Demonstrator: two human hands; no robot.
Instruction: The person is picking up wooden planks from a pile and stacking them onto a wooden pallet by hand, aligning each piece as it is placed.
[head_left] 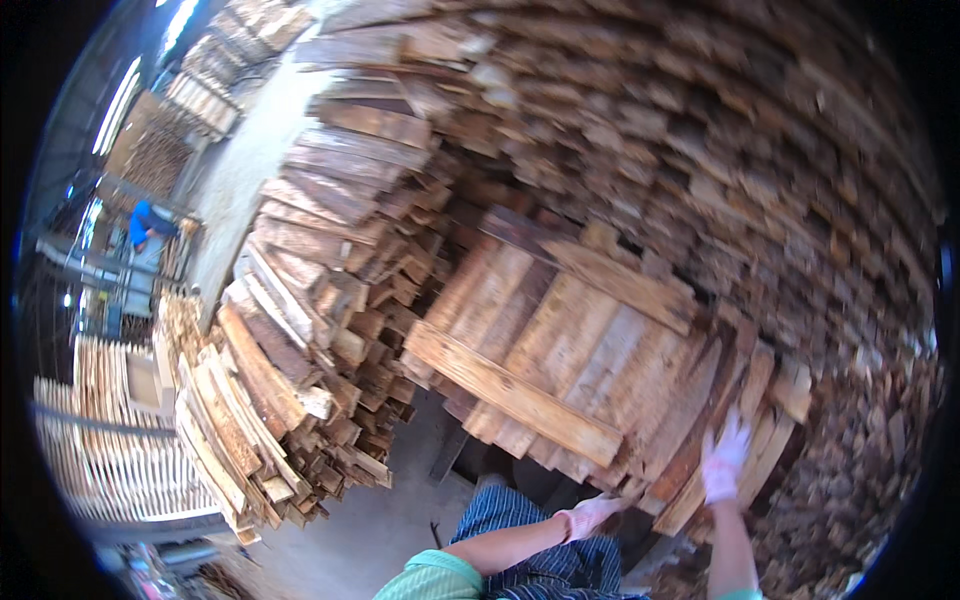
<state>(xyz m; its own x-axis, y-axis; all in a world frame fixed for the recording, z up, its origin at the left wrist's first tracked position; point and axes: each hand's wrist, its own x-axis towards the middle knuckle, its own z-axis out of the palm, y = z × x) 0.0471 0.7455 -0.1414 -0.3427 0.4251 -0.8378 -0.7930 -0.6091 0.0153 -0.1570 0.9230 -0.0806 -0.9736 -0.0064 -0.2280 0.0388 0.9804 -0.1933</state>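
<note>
A wooden pallet (560,340) of nailed planks leans tilted against a tall stack of boards. My left hand (590,513), in a pale glove, grips the pallet's lower edge from below. My right hand (724,460), also gloved, lies flat with fingers spread on the planks at the pallet's lower right corner. A thick cross batten (510,395) runs slantwise across the pallet's near face.
A high wall of stacked timber (700,150) fills the background. A heap of short wood offcuts (300,350) stands to the left. A concrete floor strip (390,520) runs between them. Slatted pallets (110,440) lie far left; a person in blue (145,225) stands far back.
</note>
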